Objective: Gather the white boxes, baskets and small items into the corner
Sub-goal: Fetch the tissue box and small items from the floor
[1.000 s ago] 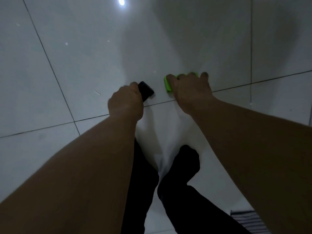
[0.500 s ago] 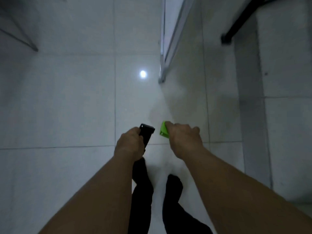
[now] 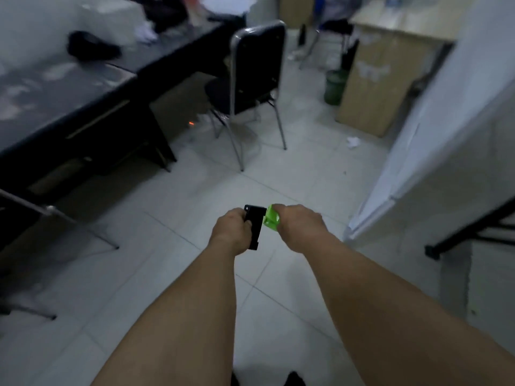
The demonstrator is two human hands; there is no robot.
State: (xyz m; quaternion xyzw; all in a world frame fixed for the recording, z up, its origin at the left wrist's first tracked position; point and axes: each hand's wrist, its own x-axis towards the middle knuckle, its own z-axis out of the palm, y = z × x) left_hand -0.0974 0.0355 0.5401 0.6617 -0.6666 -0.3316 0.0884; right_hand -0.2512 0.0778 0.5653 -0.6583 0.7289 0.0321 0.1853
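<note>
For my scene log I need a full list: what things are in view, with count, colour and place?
flat item: one, black, in left hand
small item: one, bright green, in right hand
desks: apparently two, black, along left
chair: one, black, beside desks
cabinet: one, light wood, far right
container: one, green, floor beside cabinet
paper scrap: one, white, floor near cabinet
panel: one, white, right side
left hand: one, grips flat item
right hand: one, grips small item
</note>
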